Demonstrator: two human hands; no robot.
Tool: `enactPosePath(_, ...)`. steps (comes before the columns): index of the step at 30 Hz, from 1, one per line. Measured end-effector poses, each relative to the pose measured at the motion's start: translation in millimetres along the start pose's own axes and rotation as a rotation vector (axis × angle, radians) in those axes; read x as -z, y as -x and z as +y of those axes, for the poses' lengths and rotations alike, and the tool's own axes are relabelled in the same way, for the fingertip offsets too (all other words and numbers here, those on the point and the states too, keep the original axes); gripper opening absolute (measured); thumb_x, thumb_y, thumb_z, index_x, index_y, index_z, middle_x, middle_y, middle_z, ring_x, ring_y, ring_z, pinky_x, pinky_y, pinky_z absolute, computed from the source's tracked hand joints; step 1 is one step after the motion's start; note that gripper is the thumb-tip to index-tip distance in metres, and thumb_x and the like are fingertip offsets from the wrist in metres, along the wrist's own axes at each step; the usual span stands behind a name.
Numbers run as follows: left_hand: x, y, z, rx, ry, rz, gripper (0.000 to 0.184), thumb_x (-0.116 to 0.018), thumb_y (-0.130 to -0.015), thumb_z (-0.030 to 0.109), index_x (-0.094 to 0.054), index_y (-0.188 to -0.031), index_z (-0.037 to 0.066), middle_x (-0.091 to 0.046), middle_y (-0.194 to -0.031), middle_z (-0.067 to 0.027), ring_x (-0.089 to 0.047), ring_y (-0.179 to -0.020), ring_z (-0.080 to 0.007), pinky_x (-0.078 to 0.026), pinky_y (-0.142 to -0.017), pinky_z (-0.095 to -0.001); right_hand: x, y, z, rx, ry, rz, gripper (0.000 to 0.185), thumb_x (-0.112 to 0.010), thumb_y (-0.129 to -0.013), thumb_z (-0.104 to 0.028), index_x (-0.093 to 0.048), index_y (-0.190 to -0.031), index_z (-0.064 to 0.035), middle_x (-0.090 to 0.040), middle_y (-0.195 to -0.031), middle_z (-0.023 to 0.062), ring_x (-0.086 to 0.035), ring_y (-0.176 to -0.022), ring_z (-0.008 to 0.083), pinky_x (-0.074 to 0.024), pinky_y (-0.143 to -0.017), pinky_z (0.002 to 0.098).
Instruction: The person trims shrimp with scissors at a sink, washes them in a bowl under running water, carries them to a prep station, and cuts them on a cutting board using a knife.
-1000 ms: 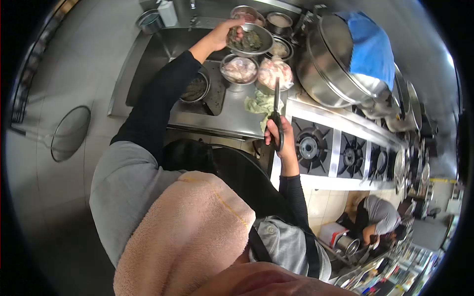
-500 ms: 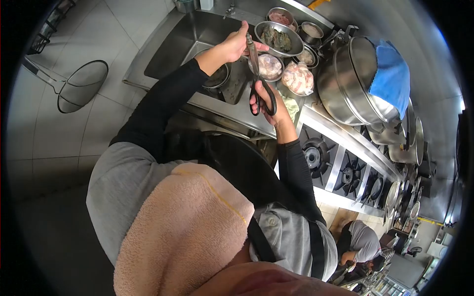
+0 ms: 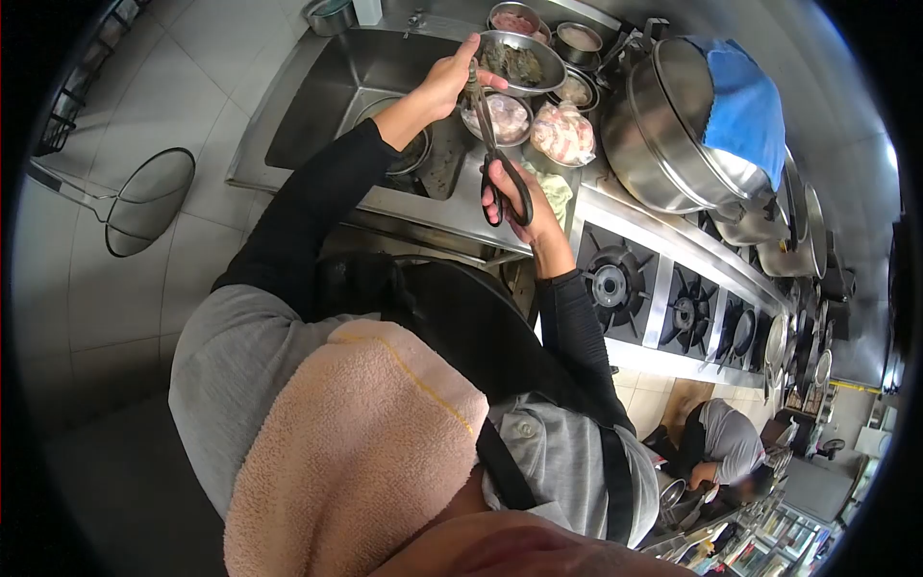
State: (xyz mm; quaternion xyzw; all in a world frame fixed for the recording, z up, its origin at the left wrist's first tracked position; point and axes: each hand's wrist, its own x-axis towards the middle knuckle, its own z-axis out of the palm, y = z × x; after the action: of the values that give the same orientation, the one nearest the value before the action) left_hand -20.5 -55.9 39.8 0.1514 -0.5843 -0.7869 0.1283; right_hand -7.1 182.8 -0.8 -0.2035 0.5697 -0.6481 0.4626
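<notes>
Right hand (image 3: pixel 539 217) grip closed round black-handled metal scissors (image 3: pixel 493 146); left hand (image 3: pixel 444 85) grip pinched a small grey-brown piece (image 3: pixel 472 80) at their tips. Shallow round steel bowl (image 3: pixel 556 69), left-held a second earlier, sat beside the sink (image 3: pixel 310 135); work had apparently moved to the piece.

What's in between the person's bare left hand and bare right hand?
In the head view, black-handled steel scissors, held in the right hand, reach toward the left hand, with a small greyish piece at the tips.
</notes>
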Motion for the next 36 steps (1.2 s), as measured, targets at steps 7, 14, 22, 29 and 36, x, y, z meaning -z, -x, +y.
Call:
enactPosePath(7, -14, 2, -4, -0.021, 0.052, -0.021, 0.049, -0.045, -0.103, 0.054, -0.048, -0.085, 0.009, -0.074, -0.095, -0.0239, -0.067, -0.102, -0.0245, -0.042, -0.104, -0.0383, 12, -1, 2, 0.004, -0.056, -0.020, 0.042, -0.069, -0.095, -0.044, -0.056, -0.106, -0.0059, -0.060, -0.071, 0.0032, -0.055, -0.053, 0.0107, -0.0441, -0.047, 0.0236)
enactPosePath(14, -4, -23, -31, 0.261, 0.448, 0.104, 0.038, -0.048, -0.105, 0.040, -0.047, -0.089, 0.006, -0.071, -0.092, -0.0237, -0.072, -0.091, -0.0353, -0.058, -0.087, -0.0421, 16, -14, 15, 0.187, 0.017, 0.064, 0.033, -0.074, -0.093, -0.032, -0.055, -0.101, -0.0060, -0.060, -0.072, 0.0027, -0.054, -0.053, 0.0101, -0.0435, -0.047, 0.0234)
enactPosePath(22, 0, -15, -20, 0.021, 0.282, 0.015, 0.036, -0.043, -0.106, 0.040, -0.047, -0.086, 0.010, -0.072, -0.096, -0.0280, -0.071, -0.101, -0.0336, -0.053, -0.091, -0.0404, 13, -4, 16, 0.067, -0.084, -0.014, 0.040, -0.074, -0.092, -0.042, -0.056, -0.098, -0.0059, -0.059, -0.069, 0.0037, -0.053, -0.051, 0.0117, -0.0428, -0.046, 0.0254)
enactPosePath(29, -4, -11, -17, -0.062, 0.147, 0.002, 0.038, -0.045, -0.104, 0.044, -0.046, -0.088, 0.010, -0.073, -0.094, -0.0277, -0.071, -0.089, -0.0298, -0.053, -0.083, -0.0366, 12, -4, 15, 0.081, -0.065, 0.040, 0.041, -0.077, -0.090, -0.041, -0.056, -0.096, -0.0058, -0.059, -0.067, 0.0032, -0.053, -0.050, 0.0110, -0.0424, -0.045, 0.0243)
enactPosePath(36, -14, -9, -16, 0.110, 0.321, 0.142, 0.034, -0.051, -0.102, 0.039, -0.051, -0.090, 0.007, -0.066, -0.076, -0.0159, -0.067, -0.075, -0.0283, -0.056, -0.073, -0.0414, 14, -11, 27, 0.168, -0.026, 0.069, 0.038, -0.081, -0.087, -0.033, -0.056, -0.097, -0.0058, -0.060, -0.067, 0.0020, -0.053, -0.049, 0.0083, -0.0419, -0.045, 0.0223)
